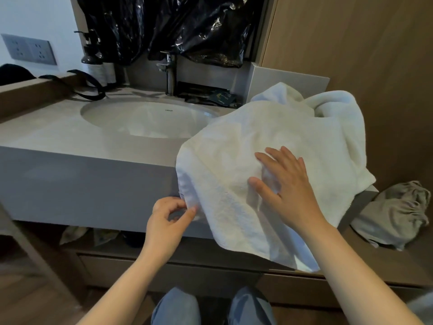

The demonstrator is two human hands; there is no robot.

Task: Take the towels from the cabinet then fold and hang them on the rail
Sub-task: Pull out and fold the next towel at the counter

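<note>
A person at a bathroom vanity works on a white towel spread over the right end of the grey countertop, its near edge hanging over the front of the counter; the left hand pinches the towel's lower left corner between thumb and forefinger, the other fingers curled, just in front of the counter's face; the right hand lies on top of the towel with its fingers straight and spread, palm down, pressing the cloth flat; behind it, against the wooden wall panel, a heap of white towelling lies bunched, and whether it is a second towel or part of the same one cannot be told; to the left, an oval white basin is sunk into the counter, with a chrome tap standing behind it and small dark sachets beside the tap's base; black plastic sheeting hangs above the tap; a dark pump bottle stands at the back left, near a black strap lying across the counter's edge; a grey socket plate sits on the white wall at far left; on a lower ledge to the right, a crumpled grey drawstring bag rests below the towel's edge; the person's knees in blue jeans show at the bottom
</note>
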